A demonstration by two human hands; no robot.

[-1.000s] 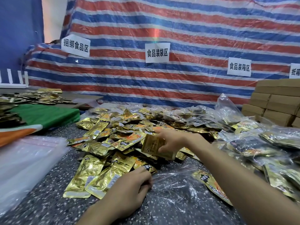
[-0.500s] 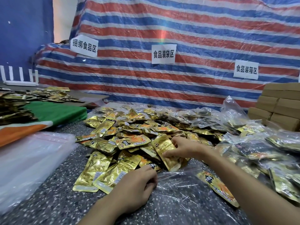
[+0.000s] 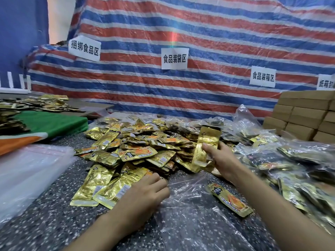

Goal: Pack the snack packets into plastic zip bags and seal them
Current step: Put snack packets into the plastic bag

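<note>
Hands: right hand [image 3: 223, 160] grips packets [image 3: 208, 140]; left hand [image 3: 143, 196] curled, fingertips hidden

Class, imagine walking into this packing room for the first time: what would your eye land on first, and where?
A heap of shiny gold snack packets fills the middle of the table. Just right of it, the right hand grips a small bunch of packets upright, while the left hand rests at the edge of a clear bag in front. Behind hangs a red, white and blue striped sheet with paper signs.
</note>
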